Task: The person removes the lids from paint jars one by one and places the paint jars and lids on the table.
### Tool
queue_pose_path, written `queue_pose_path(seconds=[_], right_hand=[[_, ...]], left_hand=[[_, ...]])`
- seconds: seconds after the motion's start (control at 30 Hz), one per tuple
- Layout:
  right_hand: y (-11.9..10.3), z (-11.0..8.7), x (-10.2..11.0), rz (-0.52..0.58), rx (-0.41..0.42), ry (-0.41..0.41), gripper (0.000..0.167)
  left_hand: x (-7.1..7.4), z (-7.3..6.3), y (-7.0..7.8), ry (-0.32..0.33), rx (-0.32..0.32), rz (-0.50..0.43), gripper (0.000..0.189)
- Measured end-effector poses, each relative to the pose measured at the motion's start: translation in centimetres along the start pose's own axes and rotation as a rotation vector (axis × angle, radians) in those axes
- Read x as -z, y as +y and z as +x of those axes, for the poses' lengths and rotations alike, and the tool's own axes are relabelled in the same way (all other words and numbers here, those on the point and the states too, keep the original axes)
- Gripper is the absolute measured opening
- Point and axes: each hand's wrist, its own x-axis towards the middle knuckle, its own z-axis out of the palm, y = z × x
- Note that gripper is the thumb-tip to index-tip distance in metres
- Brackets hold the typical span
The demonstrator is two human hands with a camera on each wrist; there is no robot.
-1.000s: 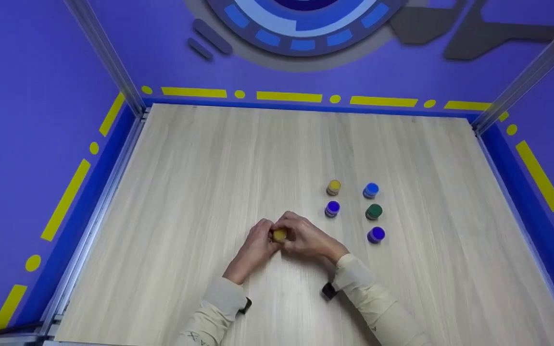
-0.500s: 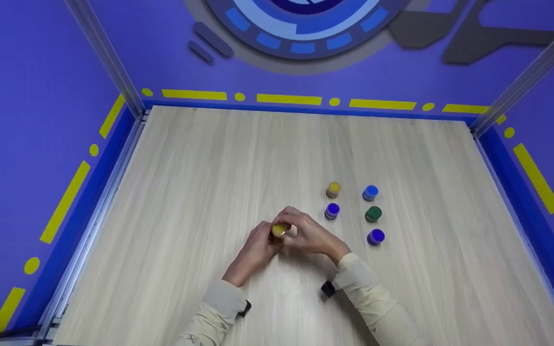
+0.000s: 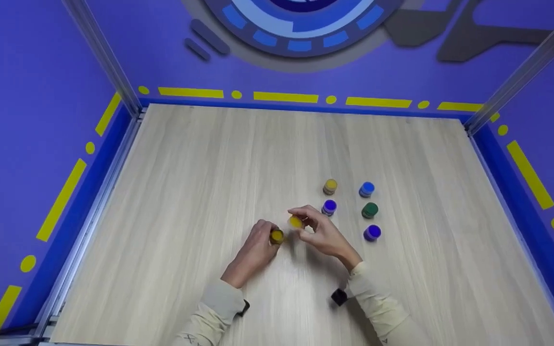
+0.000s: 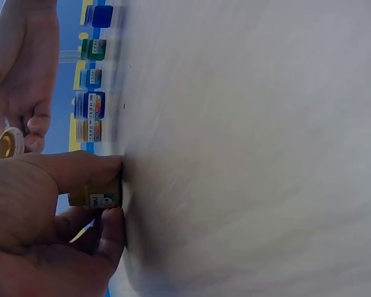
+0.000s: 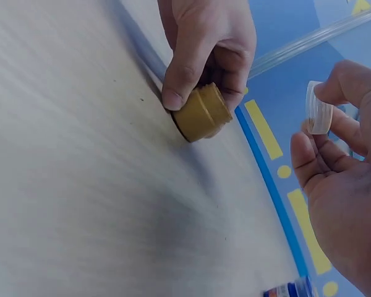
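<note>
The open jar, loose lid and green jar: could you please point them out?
Open jar (image 5: 198, 116): right wrist view, wall.
Loose lid (image 5: 323, 118): right wrist view, side wall.
Green jar (image 3: 370, 209): head view, cap.

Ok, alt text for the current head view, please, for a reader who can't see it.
A person's left hand holds an open yellow jar at a wood-grain table while the right hand pinches its detached lid. Beside and beyond the right hand stand another yellow jar, a light blue jar, a green jar and two violet-blue jars.
</note>
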Motion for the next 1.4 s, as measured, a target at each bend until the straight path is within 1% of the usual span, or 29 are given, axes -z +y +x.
queue_pose_path(seconds=[0.1, 0.23, 0.4, 0.53, 0.67, 0.87, 0.97, 1.17, 1.33, 1.4], right_hand=[[0.1, -0.6, 0.2, -0.021, -0.011, 0.000, 0.047], [0.1, -1.1, 0.4, -0.034, -0.018, -0.008, 0.046], [0.0, -1.2, 0.5, -0.018, -0.038, -0.002, 0.044], [-0.3, -1.0, 0.6, 0.000, -0.042, 0.008, 0.043], [-0.3, -0.8, 0.6, 0.021, -0.051, 0.006, 0.041], [2.0, -0.6, 0.4, 0.035, -0.097, 0.014, 0.039], [2.6, -0.5, 0.3, 0.073, -0.111, 0.026, 0.038], [2.9, -0.5, 0.2, 0.142, -0.089, 0.044, 0.034], [2.9, -0.6, 0.1, 0.174, -0.087, 0.057, 0.031], [2.9, -0.6, 0.0, 0.190, -0.088, 0.060, 0.032]], left_hand=[[0.2, 0.0, 0.2, -0.012, 0.026, -0.004, 0.025], [0.6, 0.1, 0.2, -0.040, 0.048, -0.030, 0.028], [1.2, 0.5, -0.2, -0.051, 0.051, -0.024, 0.026], [1.8, 1.0, -0.7, -0.040, 0.077, -0.008, 0.027], [2.6, 1.7, -1.5, -0.023, 0.110, -0.021, 0.029], [3.6, 2.4, -2.7, 0.014, 0.140, -0.029, 0.028], [4.0, 2.7, -3.0, 0.020, 0.154, -0.027, 0.029], [4.5, 3.3, -3.6, 0.032, 0.174, 0.004, 0.031], [5.1, 3.9, -4.4, 0.051, 0.229, 0.005, 0.032], [5.4, 4.1, -4.9, 0.055, 0.251, -0.006, 0.032]])
